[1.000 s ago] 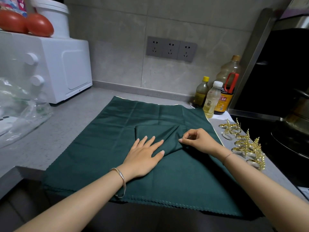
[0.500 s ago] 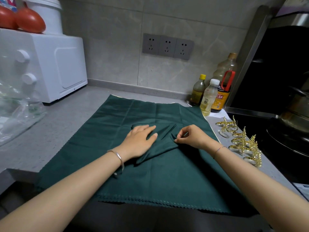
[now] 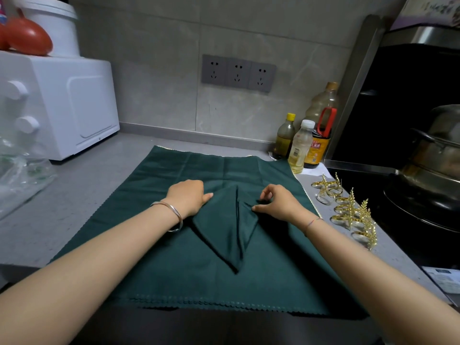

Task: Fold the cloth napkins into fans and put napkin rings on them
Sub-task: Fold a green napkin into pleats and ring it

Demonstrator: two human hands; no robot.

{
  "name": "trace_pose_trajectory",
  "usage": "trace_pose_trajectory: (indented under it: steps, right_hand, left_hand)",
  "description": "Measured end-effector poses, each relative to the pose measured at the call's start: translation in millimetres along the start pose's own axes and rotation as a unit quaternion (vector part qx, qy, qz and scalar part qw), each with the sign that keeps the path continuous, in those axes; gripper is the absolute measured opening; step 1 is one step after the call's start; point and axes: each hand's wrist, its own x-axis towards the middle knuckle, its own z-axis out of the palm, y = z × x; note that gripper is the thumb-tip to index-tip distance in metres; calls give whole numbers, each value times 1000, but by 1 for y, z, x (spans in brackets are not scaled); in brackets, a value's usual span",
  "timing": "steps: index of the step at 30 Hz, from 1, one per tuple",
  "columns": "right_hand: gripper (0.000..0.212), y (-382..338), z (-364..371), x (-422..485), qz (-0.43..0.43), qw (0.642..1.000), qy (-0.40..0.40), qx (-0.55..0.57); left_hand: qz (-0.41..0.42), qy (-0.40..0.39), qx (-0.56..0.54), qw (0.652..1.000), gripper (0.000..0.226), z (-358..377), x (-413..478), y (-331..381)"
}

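Observation:
A dark green napkin (image 3: 229, 235) lies folded into a narrow shape with its point toward me, a crease running down its middle. It rests on a flat spread of the same green cloth (image 3: 139, 250). My left hand (image 3: 188, 197) grips the fold's upper left edge, fingers curled under and thumb pointing right. At the upper right edge, my right hand (image 3: 276, 202) pinches the cloth between thumb and fingertips. Several gold leaf-shaped napkin rings (image 3: 348, 210) lie in a row on the counter to the right of the cloth.
A white oven (image 3: 62, 105) with a red object and a white bucket on top stands back left, and a clear plastic bag (image 3: 22, 175) lies in front of it. Bottles (image 3: 301, 145) stand at the back right. A metal pot (image 3: 433, 155) sits on the black hob at right.
My left hand has gone from lying flat on the napkin to gripping its left edge. The napkin now shows two flaps meeting at a centre crease, with its point toward me.

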Motion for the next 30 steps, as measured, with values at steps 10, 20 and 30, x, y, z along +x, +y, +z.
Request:
trace_pose_trajectory:
  steps: [10, 20, 30]
  right_hand:
    - [30, 3, 15, -2, 41, 999, 20, -21]
    - [24, 9, 35, -17, -41, 990, 116, -67]
    - [12, 17, 15, -33, -110, 987, 55, 101]
  left_hand:
    - [-30, -218, -317, 923, 78, -2, -63, 39]
    - [239, -22, -19, 971, 49, 18, -41, 49]
    - [227, -81, -52, 969, 50, 38, -40, 45]
